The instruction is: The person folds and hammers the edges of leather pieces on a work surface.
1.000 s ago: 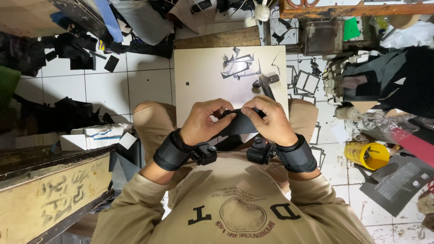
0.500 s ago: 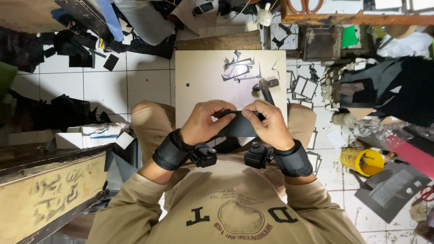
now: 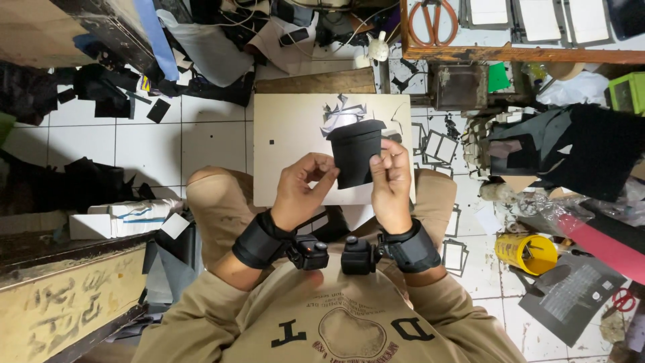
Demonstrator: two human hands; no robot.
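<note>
**Hands holding up a black cut piece over the lap board**

Right hand (image 3: 392, 181) is pinching the right edge of the black piece (image 3: 355, 153), fingers clamped on it, thumb in front. Left hand (image 3: 302, 188) is sitting just beside the piece's lower left edge, fingers curled and loosely apart; whether its fingertips are touching the piece I cannot tell. Both wrists are wearing black straps with small cameras.

Progress, as a judgement: the piece is looking already cut to shape and is being held up flat, facing the camera, as if for checking. No stitching, glue or fold is showing on it, so any joining work is looking not yet done.

Orientation: the piece is sitting near frame centre, above the beige board (image 3: 295, 128) resting on the knees. Its long axis is running roughly top to bottom of the frame, tilted slightly, with the wider, flared end pointing to the top and the narrower end toward the body.

Pale offcuts (image 3: 339, 111) are lying on the board behind the piece. Farther out, a yellow tub (image 3: 525, 253) is standing on the tiled floor at lower right, and orange-handled scissors (image 3: 432, 20) are lying on the shelf at the top.
</note>
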